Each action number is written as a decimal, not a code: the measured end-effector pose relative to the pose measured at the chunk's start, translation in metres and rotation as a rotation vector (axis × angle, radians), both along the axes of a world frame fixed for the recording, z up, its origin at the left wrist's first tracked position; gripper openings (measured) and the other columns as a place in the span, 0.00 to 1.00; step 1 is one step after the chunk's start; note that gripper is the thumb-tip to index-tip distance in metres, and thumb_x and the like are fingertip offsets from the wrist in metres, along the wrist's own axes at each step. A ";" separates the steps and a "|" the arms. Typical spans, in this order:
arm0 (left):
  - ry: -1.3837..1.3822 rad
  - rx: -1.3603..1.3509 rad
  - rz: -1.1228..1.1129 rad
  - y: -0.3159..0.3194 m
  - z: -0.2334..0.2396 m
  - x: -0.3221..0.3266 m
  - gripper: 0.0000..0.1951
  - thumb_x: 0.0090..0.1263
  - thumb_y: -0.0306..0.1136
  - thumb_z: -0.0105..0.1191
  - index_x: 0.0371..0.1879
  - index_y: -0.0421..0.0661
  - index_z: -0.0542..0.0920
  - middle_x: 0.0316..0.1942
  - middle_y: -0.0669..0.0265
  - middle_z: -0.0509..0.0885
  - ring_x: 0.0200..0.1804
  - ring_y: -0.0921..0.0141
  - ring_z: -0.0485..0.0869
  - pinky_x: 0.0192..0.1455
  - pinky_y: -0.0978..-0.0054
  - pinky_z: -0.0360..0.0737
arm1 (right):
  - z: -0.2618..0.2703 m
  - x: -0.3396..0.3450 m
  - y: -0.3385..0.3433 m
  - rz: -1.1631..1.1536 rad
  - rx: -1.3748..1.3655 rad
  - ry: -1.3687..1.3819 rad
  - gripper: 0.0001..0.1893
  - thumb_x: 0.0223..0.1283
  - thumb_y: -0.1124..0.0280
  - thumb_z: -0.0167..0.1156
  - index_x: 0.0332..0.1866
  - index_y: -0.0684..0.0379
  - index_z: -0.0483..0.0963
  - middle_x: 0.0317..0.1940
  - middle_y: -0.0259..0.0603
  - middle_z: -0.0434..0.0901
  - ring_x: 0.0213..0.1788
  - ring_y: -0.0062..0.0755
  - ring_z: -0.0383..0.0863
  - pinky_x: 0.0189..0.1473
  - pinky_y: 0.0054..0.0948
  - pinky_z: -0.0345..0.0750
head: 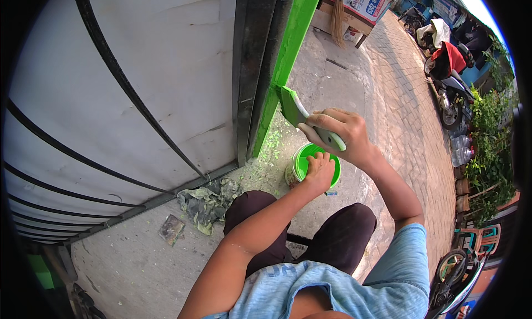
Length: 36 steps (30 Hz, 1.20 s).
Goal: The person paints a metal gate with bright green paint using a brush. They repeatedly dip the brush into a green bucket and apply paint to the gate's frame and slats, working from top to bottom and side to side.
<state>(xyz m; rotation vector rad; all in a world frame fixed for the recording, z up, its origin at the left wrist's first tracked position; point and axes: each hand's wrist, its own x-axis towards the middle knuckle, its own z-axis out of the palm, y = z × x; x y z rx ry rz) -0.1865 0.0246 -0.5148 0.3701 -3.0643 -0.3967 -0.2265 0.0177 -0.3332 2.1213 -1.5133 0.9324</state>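
Observation:
My right hand (343,130) grips a flat paintbrush (293,107) by its pale handle. Wet green paint covers the bristles, which meet the edge of a bright green metal gate post (286,48). Below and nearer to me, my left hand (321,167) hangs over a paint pail (297,163), fingers bent and apart, with nothing seen in them. Green paint coats the inside of the pail. Whether the left hand touches the far rim cannot be told. Dark metal framing (253,69) adjoins the green post, beside a white panel (178,69) with curved black bars.
A crumpled, paint-stained cloth (203,204) and a small stained block (171,229) lie on the concrete by my knees. Green flakes (272,142) dot the ground below the post. Farther off are a broom (338,19), parked motorcycles (451,98), plants (490,144) and chairs (484,238).

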 end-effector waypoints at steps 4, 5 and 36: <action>0.024 -0.030 -0.004 -0.002 -0.009 -0.007 0.18 0.66 0.39 0.61 0.54 0.50 0.83 0.57 0.60 0.79 0.61 0.58 0.77 0.60 0.47 0.77 | -0.011 0.001 -0.001 0.014 0.066 -0.025 0.07 0.55 0.71 0.74 0.34 0.56 0.82 0.20 0.35 0.77 0.20 0.32 0.78 0.23 0.33 0.74; 0.036 -0.054 -0.009 -0.003 -0.014 -0.008 0.17 0.66 0.38 0.61 0.53 0.50 0.83 0.57 0.60 0.79 0.61 0.58 0.77 0.60 0.47 0.77 | -0.014 0.002 -0.002 0.023 0.086 -0.032 0.07 0.55 0.71 0.74 0.33 0.57 0.82 0.20 0.35 0.77 0.20 0.32 0.77 0.23 0.33 0.74; 0.313 -0.208 -0.009 0.007 -0.032 -0.008 0.23 0.65 0.42 0.62 0.60 0.49 0.82 0.64 0.58 0.77 0.66 0.59 0.75 0.58 0.47 0.77 | -0.041 0.002 0.002 -0.067 0.005 0.153 0.13 0.50 0.72 0.76 0.39 0.57 0.80 0.29 0.38 0.82 0.27 0.32 0.85 0.24 0.28 0.80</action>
